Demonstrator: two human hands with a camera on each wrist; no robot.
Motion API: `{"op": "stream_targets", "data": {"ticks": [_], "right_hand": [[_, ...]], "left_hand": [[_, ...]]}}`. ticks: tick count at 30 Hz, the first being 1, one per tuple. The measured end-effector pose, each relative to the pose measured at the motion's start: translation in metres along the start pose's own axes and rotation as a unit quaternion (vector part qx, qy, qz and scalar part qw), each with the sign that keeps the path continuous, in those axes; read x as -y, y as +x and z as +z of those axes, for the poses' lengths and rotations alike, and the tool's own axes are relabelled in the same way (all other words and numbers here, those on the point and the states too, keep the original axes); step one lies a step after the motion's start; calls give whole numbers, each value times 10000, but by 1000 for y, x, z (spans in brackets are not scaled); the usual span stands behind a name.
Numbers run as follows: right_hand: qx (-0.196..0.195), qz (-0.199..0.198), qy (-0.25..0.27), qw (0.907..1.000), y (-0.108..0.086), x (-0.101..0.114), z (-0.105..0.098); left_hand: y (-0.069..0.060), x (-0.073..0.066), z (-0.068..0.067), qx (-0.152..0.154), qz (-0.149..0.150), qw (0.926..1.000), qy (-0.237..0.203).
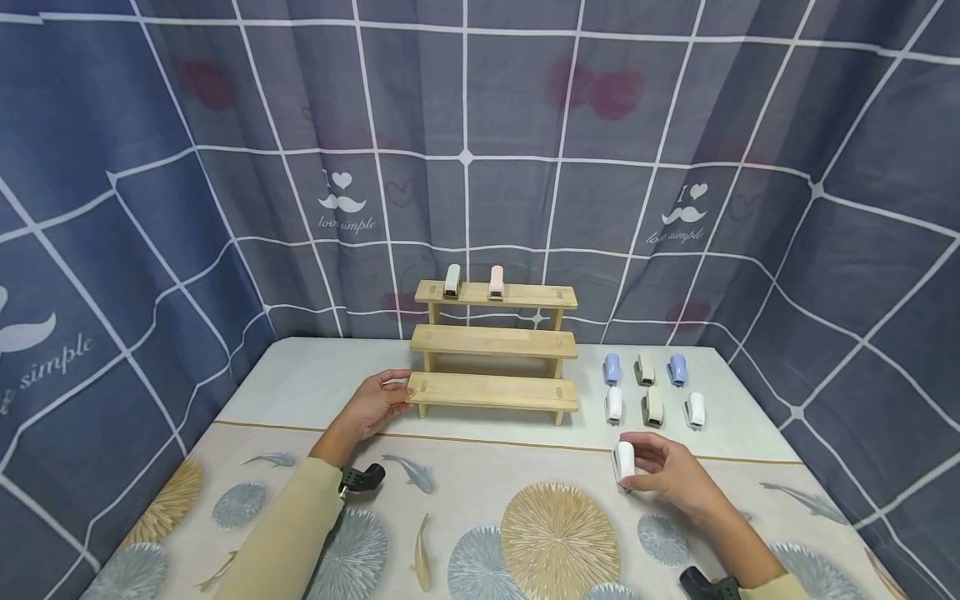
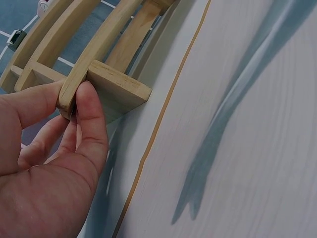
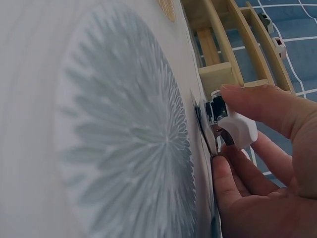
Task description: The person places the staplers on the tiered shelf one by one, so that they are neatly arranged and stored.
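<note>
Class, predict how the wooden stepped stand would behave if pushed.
The stand would probably stay rigid, being wooden boards. It may slide rather than tip, given its broad footing. The pink stapler on top might shift; nothing visible fastens it.

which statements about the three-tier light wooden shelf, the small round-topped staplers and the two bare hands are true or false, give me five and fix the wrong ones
1. The bare left hand pinches one end of the lowest board of the three-tier light wooden shelf. True.
2. The bare right hand holds a pink stapler. False: it holds a small round-topped white stapler.
3. A small pink stapler stands on the top board. True.
4. Two small light-blue staplers stand left of the shelf. False: they stand right of it.
5. A small cream stapler stands between the light-blue staplers. True.
</note>
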State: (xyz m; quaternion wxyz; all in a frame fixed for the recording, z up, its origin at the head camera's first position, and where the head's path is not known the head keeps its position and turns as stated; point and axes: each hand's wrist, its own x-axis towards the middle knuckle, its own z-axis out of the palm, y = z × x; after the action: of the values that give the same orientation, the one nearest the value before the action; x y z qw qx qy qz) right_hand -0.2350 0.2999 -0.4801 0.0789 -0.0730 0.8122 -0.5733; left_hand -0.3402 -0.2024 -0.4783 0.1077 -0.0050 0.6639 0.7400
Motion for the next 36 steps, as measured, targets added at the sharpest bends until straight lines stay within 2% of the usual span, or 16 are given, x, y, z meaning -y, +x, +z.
{"op": "stream_targets", "data": {"ticks": [15, 24, 36], "right_hand": [[27, 100, -435, 9990, 1, -2, 2], [-3, 215, -440, 9988, 1, 0, 2], [97, -2, -443, 9990, 0, -1, 1]], "left_hand": [[1, 0, 0, -52, -23, 10000, -19], [1, 0, 1, -36, -26, 10000, 21], [0, 0, 0, -100, -71, 9999, 73]]}}
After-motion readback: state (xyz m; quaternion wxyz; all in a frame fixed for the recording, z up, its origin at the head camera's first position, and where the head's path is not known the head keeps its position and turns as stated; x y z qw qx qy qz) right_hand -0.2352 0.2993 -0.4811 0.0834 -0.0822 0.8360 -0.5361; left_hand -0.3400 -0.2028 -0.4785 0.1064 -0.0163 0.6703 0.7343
